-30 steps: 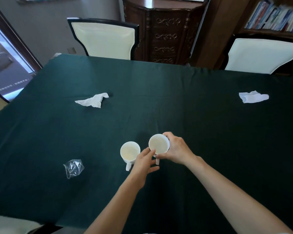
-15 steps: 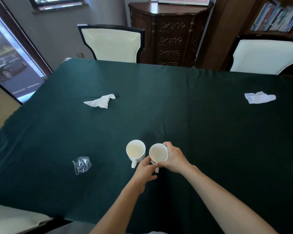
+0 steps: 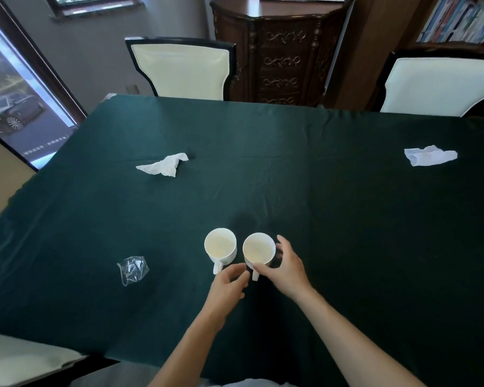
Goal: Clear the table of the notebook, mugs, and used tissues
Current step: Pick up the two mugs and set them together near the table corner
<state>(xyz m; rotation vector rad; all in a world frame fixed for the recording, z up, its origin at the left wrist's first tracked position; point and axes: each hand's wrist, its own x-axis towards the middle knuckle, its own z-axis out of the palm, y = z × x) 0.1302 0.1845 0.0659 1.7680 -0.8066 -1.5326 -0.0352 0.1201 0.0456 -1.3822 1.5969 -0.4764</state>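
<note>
Two white mugs stand side by side on the dark green tablecloth. The left mug and the right mug both point their handles toward me. My right hand cups the right mug from its right side, thumb on the near wall by the handle. Just below the gap between the two handles is my left hand, fingers curled and holding nothing. One crumpled tissue lies at the far left, another tissue at the far right. No notebook is in view.
A crumpled clear plastic wrapper lies left of the mugs. Two cream chairs stand at the far edge, with a carved wooden cabinet between them. At the left is a window, and a bookshelf fills the top right corner.
The right mug has come down beside the left mug and now stands on the cloth. My right hand's grip has loosened, and my left hand has drawn back slightly from the mugs.
</note>
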